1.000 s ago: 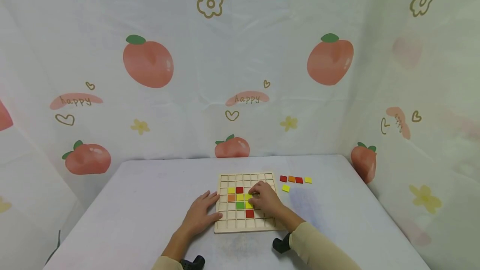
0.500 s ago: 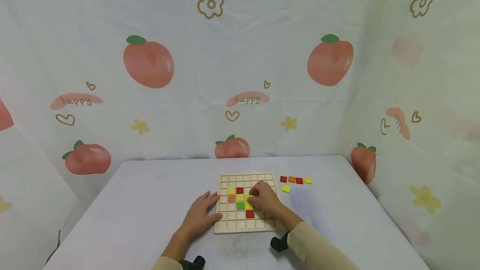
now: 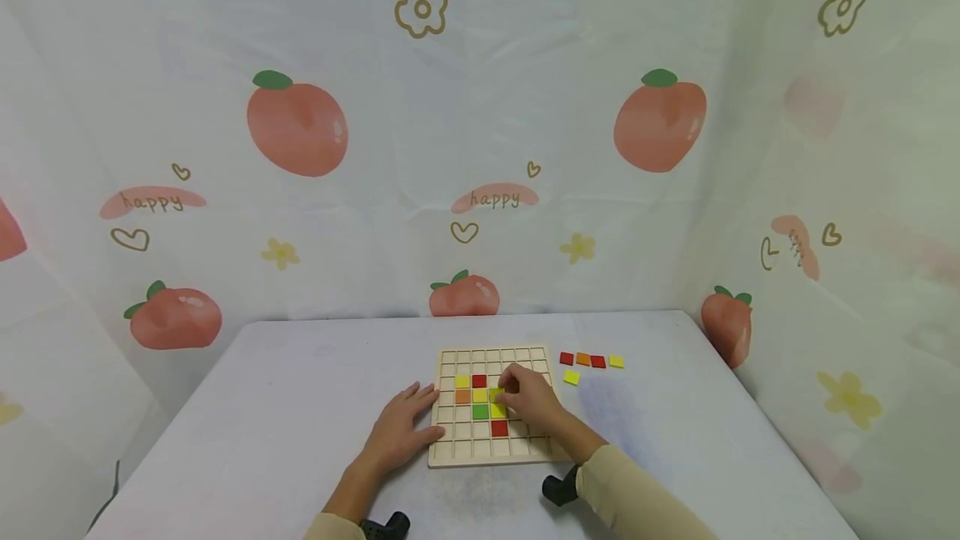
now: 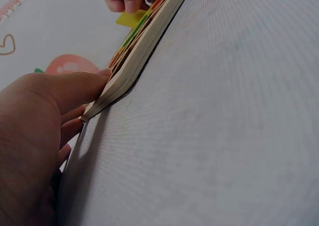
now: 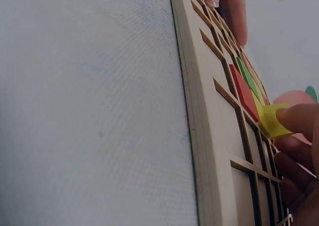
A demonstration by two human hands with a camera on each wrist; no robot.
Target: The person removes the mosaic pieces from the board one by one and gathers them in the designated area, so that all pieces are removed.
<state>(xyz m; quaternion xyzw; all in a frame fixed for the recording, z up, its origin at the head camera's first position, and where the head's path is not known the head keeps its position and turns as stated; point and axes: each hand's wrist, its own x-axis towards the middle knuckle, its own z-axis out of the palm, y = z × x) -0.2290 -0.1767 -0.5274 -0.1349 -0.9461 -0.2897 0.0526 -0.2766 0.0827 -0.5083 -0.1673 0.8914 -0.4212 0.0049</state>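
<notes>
A square wooden grid board (image 3: 442, 452) lies on the table, with several coloured tiles in its cells. My right hand (image 3: 531, 398) is over the right half of it. In the right wrist view, its thumb and fingers pinch a yellow tile (image 5: 277, 121), which stands tilted up from the grid beside a red tile (image 5: 243, 92) and a green tile (image 5: 247, 76). At the board's left edge rests my left hand (image 3: 401, 430), its fingers fairly straight. Its thumb (image 4: 82, 90) touches the top of the rim, and the other fingers lie along the side.
Beyond the board's right edge lie loose tiles: a red tile (image 3: 567, 358), an orange tile (image 3: 583, 359), another red tile (image 3: 597, 362) and two yellow tiles, one nearer (image 3: 572, 377). A printed curtain (image 3: 555, 248) hangs behind the white table (image 3: 315, 382).
The right hand's fingers have shifted slightly at the yellow tile. My left hand, the board and the loose tiles have stayed where they were.
</notes>
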